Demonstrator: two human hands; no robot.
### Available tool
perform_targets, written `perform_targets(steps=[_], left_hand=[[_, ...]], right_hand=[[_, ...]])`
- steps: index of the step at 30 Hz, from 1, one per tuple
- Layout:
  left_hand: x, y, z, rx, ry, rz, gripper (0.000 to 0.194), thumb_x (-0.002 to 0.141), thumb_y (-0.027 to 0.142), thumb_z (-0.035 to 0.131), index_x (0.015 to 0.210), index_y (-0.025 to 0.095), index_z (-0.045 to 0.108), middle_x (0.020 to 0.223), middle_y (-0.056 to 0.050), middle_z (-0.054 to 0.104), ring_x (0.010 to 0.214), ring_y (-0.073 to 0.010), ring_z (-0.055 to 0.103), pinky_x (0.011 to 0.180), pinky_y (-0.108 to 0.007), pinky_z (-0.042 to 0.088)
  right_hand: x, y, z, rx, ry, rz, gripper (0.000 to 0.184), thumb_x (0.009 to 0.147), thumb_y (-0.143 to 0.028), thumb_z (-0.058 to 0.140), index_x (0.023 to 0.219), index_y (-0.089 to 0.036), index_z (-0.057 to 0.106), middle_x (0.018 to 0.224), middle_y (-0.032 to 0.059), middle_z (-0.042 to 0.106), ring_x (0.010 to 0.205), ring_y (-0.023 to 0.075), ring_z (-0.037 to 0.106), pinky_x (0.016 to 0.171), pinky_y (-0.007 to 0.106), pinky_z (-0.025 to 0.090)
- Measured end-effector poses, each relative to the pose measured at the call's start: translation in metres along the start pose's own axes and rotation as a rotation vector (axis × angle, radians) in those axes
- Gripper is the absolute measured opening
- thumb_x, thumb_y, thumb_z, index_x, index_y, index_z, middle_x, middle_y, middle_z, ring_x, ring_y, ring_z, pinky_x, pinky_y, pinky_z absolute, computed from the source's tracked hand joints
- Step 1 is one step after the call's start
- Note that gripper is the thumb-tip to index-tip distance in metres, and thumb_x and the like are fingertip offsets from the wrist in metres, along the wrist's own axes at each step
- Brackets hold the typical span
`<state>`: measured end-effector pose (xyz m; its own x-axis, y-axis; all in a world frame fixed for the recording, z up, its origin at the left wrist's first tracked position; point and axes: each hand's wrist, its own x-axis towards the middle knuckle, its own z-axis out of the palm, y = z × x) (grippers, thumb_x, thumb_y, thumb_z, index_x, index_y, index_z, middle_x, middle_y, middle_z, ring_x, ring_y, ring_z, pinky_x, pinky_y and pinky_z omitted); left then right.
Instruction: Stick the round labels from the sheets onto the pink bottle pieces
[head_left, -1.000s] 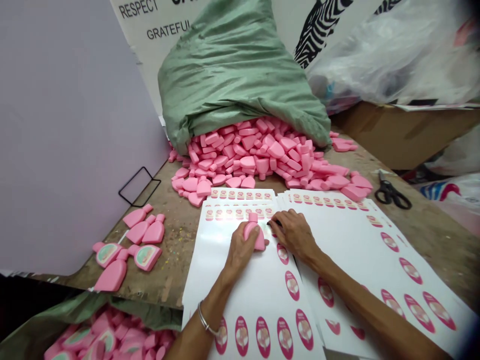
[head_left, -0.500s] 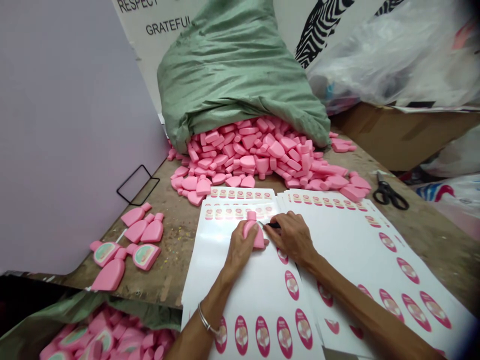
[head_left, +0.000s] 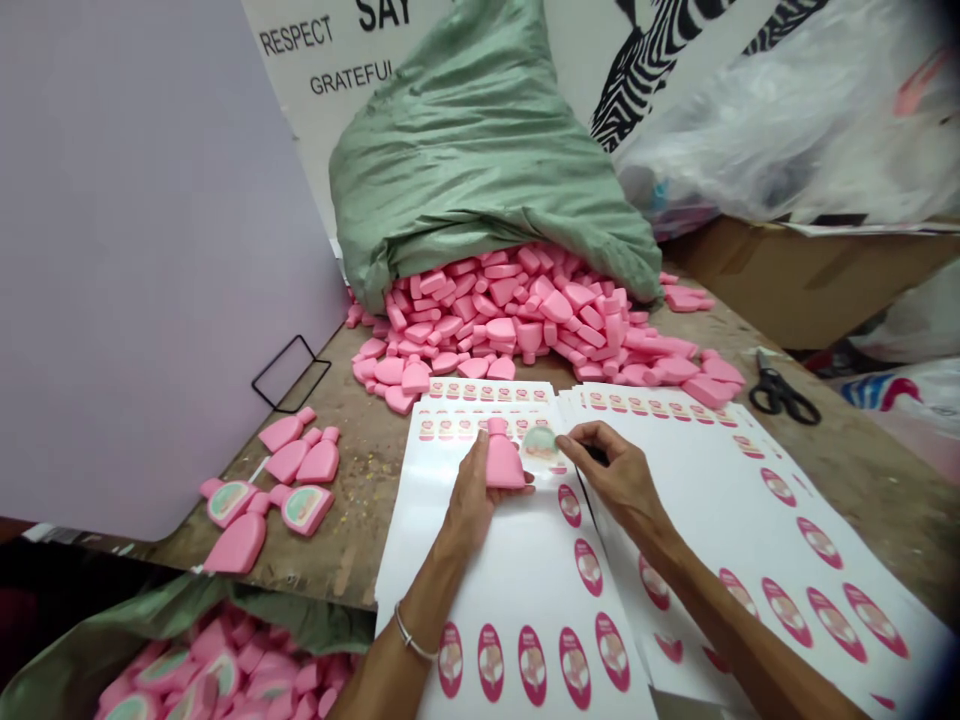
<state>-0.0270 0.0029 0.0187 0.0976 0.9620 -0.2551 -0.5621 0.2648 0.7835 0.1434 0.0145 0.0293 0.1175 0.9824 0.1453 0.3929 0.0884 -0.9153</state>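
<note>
My left hand (head_left: 470,500) is closed around a small pink bottle (head_left: 505,463), its neck pointing away from me and its front bare. Just to the right, my right hand (head_left: 624,482) pinches the edge of a pale green and cream label sticker (head_left: 540,447). A black-handled tool (head_left: 597,454) is tucked in that same hand; its tip is hidden. The label is beside the bottle, and I cannot tell whether they touch. Under both hands lies a white sticker sheet (head_left: 480,570) with pink oval and small heart-marked stickers.
A second sticker sheet stack (head_left: 690,490) lies at right, near black scissors (head_left: 784,395). Pink bottles (head_left: 517,310) spill from a green sack (head_left: 480,150). Several bottles (head_left: 319,460) lie left, two labelled, near a wire frame (head_left: 292,375). Below the table edge, a bag (head_left: 97,630) holds more bottles.
The label sticker is now between my right fingertips, and the tool's tip no longer shows by the bottle. My right hand has moved slightly right; the view has shifted a little.
</note>
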Motion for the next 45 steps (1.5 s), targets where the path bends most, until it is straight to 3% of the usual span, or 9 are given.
perform_targets(steps=[5, 11, 36, 41, 45], left_hand=[[-0.015, 0.012, 0.008, -0.037, -0.012, -0.042, 0.053, 0.087, 0.056, 0.045, 0.102, 0.008, 0.062, 0.100, -0.015, 0.066, 0.081, -0.0227, 0.066, 0.068, -0.037, 0.059], [-0.024, 0.015, 0.007, -0.040, -0.036, -0.055, 0.054, 0.086, 0.057, 0.044, 0.101, 0.009, 0.063, 0.096, -0.014, 0.068, 0.081, -0.0241, 0.068, 0.071, -0.039, 0.058], [-0.026, 0.023, 0.007, -0.061, -0.092, -0.046, 0.052, 0.087, 0.055, 0.044, 0.101, 0.009, 0.064, 0.096, -0.013, 0.068, 0.081, -0.0222, 0.067, 0.073, -0.038, 0.058], [-0.031, 0.026, 0.005, 0.013, -0.196, 0.007, 0.031, 0.078, 0.032, 0.066, 0.102, 0.014, 0.059, 0.092, -0.006, 0.064, 0.081, -0.0185, 0.065, 0.078, -0.037, 0.056], [-0.035, 0.027, 0.000, 0.035, -0.227, -0.010, 0.035, 0.074, 0.021, 0.069, 0.105, 0.015, 0.054, 0.091, -0.005, 0.062, 0.078, -0.0153, 0.063, 0.082, -0.037, 0.054]], right_hand=[[-0.013, -0.017, 0.008, 0.054, -0.172, 0.046, 0.039, 0.076, -0.050, 0.063, 0.097, -0.018, 0.068, 0.069, 0.0005, 0.061, 0.061, 0.0130, 0.051, 0.056, 0.026, 0.043], [-0.017, -0.022, 0.016, 0.097, -0.187, 0.011, 0.032, 0.075, -0.047, 0.065, 0.088, -0.019, 0.072, 0.085, 0.0044, 0.070, 0.078, 0.0199, 0.062, 0.072, 0.032, 0.049], [-0.018, -0.027, 0.024, 0.100, -0.178, -0.011, 0.030, 0.075, -0.047, 0.065, 0.082, -0.019, 0.072, 0.082, 0.0041, 0.071, 0.074, 0.0196, 0.063, 0.070, 0.032, 0.051], [-0.019, -0.032, 0.022, 0.052, -0.186, -0.024, 0.030, 0.077, -0.048, 0.062, 0.083, -0.020, 0.070, 0.080, 0.0038, 0.070, 0.071, 0.0181, 0.063, 0.068, 0.031, 0.051], [-0.013, -0.033, 0.013, -0.222, -0.065, -0.089, 0.039, 0.069, -0.051, 0.069, 0.095, -0.022, 0.068, 0.091, 0.0067, 0.069, 0.083, 0.0233, 0.063, 0.079, 0.040, 0.050]])
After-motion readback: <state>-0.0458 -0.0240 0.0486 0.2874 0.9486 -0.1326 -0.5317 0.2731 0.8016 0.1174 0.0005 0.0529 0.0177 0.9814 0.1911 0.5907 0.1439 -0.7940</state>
